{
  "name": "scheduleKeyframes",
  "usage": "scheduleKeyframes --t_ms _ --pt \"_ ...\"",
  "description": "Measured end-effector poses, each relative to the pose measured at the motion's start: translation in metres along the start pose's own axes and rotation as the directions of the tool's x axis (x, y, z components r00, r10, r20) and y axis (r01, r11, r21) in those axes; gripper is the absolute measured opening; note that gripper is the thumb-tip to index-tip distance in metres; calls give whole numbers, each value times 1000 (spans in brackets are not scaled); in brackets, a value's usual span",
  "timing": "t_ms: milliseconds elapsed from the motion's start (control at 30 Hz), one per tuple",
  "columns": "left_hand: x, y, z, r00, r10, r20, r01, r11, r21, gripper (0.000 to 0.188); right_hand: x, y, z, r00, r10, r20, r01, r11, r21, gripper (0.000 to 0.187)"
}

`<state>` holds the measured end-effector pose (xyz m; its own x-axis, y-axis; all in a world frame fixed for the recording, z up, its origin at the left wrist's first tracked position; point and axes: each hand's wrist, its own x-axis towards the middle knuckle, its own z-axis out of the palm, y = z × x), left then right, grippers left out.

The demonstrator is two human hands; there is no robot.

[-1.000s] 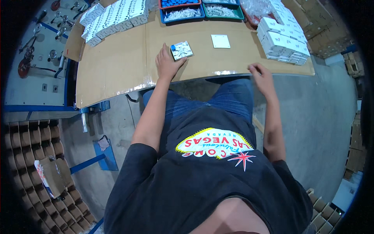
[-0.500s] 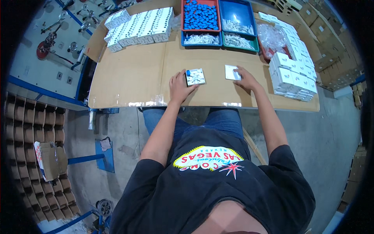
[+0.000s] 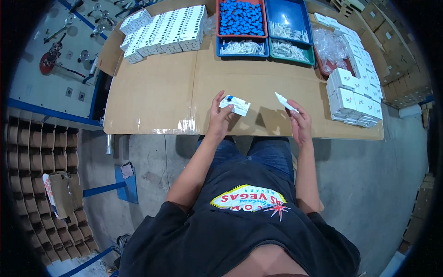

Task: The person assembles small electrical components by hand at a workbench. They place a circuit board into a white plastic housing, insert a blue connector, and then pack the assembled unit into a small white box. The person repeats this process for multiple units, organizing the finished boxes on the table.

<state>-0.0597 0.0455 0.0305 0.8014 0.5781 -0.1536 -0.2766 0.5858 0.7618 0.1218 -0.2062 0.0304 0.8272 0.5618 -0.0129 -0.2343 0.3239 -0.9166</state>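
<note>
Red-and-blue lettering (image 3: 249, 199) on black T-shirt (image 3: 217, 235); print (image 3: 349, 99) on white boxes (image 3: 344, 79) unreadable.

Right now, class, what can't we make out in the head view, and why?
All in the head view:
Blue-spotted white item: the left hand covers one corner; surface details are too small.
Thin white piece: the right hand covers its near end.
Red tray of blue pieces: far rim cut off by the upper edge.
Red bin: bottom hidden under clear plastic.
</note>
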Motion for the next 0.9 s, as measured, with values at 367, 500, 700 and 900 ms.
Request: scheduleKeyframes --t_ms 367,500,700,900 --pt "-23 34 56 907 -365 210 420 747 -515 72 4 -62 67 981 29 193 -46 995 83 71" --pt "-24 34 55 890 -342 301 455 705 -545 67 9 -63 91 982 7 190 -62 956 286 74" --pt "-22 32 45 897 -361 254 433 604 -670 62 17 -55 101 948 12 318 -120 939 322 76" --pt "-29 38 41 849 -352 393 519 690 -505 62 11 -58 126 948 -32 317 128 950 -286 84"
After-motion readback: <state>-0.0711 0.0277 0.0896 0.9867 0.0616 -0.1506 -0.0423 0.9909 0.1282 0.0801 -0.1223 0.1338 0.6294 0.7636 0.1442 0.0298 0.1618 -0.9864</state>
